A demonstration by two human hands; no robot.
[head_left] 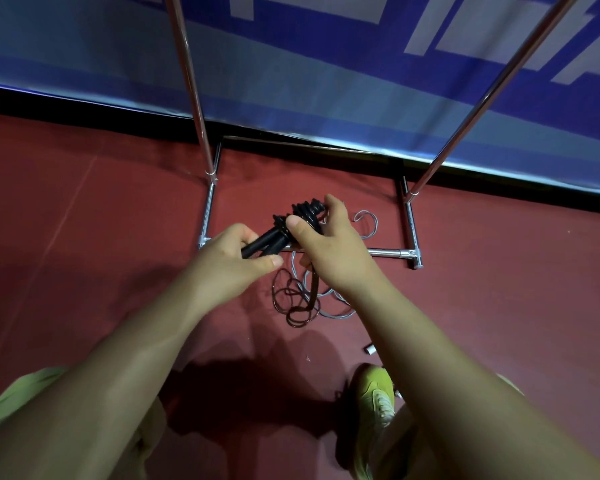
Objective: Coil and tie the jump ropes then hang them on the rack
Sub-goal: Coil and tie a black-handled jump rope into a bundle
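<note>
Two black jump-rope handles (267, 241) lie together in my left hand (234, 263), whose fingers and thumb curl round their lower ends. My right hand (329, 244) grips the ridged upper ends of the handles (305, 211) and the dark cord coming off them. The dark brown cord (297, 299) hangs down from my right hand into loose loops on the red floor. A second, silver-grey jump rope (368, 225) lies uncoiled on the floor beneath, partly hidden by my right hand. The chrome rack (385, 252) stands just beyond my hands.
The rack's two upright poles (191, 81) rise to the top of the view, in front of a blue and white banner on the wall (326, 64). A small grey piece (370, 349) lies on the floor near my green shoe (374, 400).
</note>
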